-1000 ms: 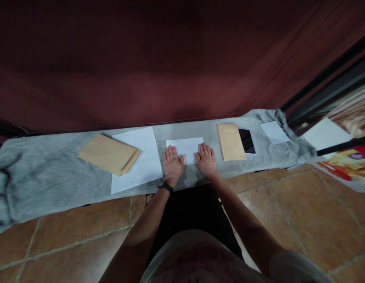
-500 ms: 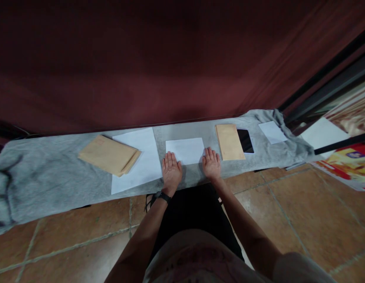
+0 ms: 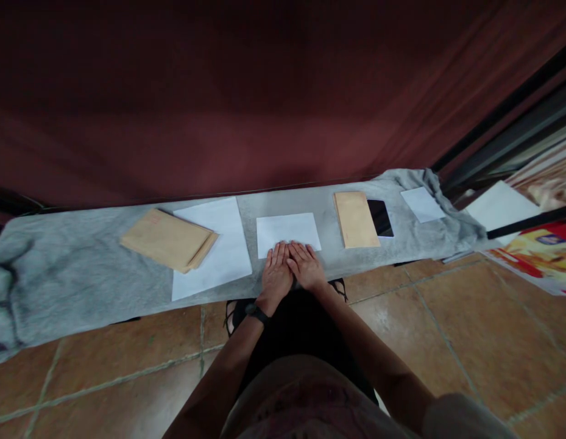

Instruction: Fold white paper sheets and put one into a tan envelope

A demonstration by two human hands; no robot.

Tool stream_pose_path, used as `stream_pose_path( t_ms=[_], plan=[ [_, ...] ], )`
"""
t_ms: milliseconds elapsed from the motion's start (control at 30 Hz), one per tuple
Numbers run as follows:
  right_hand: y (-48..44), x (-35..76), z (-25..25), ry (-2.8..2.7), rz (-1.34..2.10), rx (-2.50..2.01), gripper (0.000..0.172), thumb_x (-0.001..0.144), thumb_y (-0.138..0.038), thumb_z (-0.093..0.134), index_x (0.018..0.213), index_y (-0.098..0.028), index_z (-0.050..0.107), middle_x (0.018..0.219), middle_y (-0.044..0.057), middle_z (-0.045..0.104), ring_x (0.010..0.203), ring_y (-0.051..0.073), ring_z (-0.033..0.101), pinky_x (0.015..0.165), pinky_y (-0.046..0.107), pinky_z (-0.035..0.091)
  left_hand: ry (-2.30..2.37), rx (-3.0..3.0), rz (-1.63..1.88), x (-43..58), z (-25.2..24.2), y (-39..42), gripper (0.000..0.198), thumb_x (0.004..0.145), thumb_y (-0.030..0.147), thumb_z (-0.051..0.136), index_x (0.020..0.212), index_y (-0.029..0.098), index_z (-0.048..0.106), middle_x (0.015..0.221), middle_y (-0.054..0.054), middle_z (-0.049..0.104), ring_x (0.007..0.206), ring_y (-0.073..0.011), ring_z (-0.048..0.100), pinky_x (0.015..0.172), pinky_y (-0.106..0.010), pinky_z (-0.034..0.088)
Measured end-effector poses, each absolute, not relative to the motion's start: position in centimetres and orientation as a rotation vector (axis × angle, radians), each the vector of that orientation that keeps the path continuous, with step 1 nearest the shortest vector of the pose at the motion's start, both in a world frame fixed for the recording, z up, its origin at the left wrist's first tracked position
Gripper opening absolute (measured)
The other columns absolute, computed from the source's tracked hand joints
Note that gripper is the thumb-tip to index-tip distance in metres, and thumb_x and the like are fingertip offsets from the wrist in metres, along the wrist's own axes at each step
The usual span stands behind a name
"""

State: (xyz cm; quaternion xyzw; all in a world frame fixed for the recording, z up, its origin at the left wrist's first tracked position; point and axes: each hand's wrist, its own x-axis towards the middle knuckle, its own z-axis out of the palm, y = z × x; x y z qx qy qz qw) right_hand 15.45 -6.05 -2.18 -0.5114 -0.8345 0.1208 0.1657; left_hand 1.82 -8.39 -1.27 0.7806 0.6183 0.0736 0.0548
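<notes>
A small white sheet of paper (image 3: 288,228) lies flat in front of me on a cloth-covered bench. My left hand (image 3: 278,269) rests flat on its near edge, palm down and fingers stretched out. Beside it, close enough to touch, my right hand (image 3: 306,266) lies flat as well, its fingertips on the same edge. Neither hand grips anything. To the left, a stack of brown envelopes (image 3: 166,239) partly covers a larger white sheet (image 3: 234,244). On the right is another brown envelope stack (image 3: 357,219), with a dark-screened phone (image 3: 381,218) next to it.
The grey cloth (image 3: 81,268) drapes over the narrow bench, with bunched folds at both ends. Another white paper (image 3: 422,204) lies at its right end. A dark red curtain-like surface (image 3: 283,140) rises behind. Dark metal bars (image 3: 515,119) and a colourful package (image 3: 545,250) are at the right.
Both hands have moved inward along the near edge of the small sheet, from its two corners to its middle, where they now lie side by side. The sheet looks nearly unmoved.
</notes>
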Motion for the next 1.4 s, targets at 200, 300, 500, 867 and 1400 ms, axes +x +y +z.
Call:
stream_pose_path(
  t_ms=[200,300,500,867,1400],
  plan=[
    [-6.0,15.5,-2.3,-2.363,0.294,-1.522,0.051,0.11,-0.038,0.035,0.156,-0.017,0.047,0.163,0.007,0.044,0.152,0.025,0.04,0.129,0.049,0.021,1.887,2.393,0.191,1.7,-1.3,-8.3,0.059,0.102,0.018,0.03,0.159,0.001,0.034,0.168,-0.018,0.032,0.159,-0.0275,0.022,0.131,-0.049,0.02],
    [-6.0,15.8,-2.4,-2.357,0.261,-1.549,0.05,0.11,-0.038,0.037,0.155,-0.018,0.048,0.164,0.007,0.043,0.152,0.027,0.04,0.128,0.051,0.022,1.894,2.389,0.219,1.8,-1.3,-8.4,0.059,0.103,0.02,0.03,0.159,0.003,0.035,0.168,-0.017,0.032,0.159,-0.027,0.023,0.131,-0.05,0.019],
    [-6.3,17.1,-2.8,-2.296,0.167,-1.608,0.05,0.109,-0.036,0.04,0.155,-0.019,0.049,0.163,0.009,0.043,0.151,0.029,0.041,0.127,0.053,0.023,1.962,2.327,0.319,1.7,-1.6,-8.6,0.06,0.105,0.031,0.034,0.158,0.003,0.036,0.167,-0.019,0.033,0.158,-0.0283,0.024,0.13,-0.05,0.023],
    [-6.4,18.6,-3.6,-2.186,0.076,-1.673,0.053,0.11,-0.04,0.036,0.157,-0.018,0.045,0.163,0.012,0.044,0.151,0.03,0.041,0.126,0.053,0.022,2.1,2.175,0.432,0.9,-2.1,-9.1,0.066,0.105,0.04,0.037,0.158,0.0,0.033,0.167,-0.023,0.031,0.158,-0.03,0.025,0.129,-0.05,0.025],
    [-6.4,18.5,-4.0,-2.053,0.056,-1.813,0.062,0.11,-0.043,0.033,0.159,-0.006,0.039,0.162,0.02,0.043,0.151,0.032,0.041,0.127,0.053,0.024,2.304,1.951,0.505,0.9,-1.6,-9.0,0.064,0.106,0.036,0.035,0.158,-0.002,0.032,0.166,-0.027,0.031,0.157,-0.0342,0.027,0.128,-0.054,0.027]
  ],
)
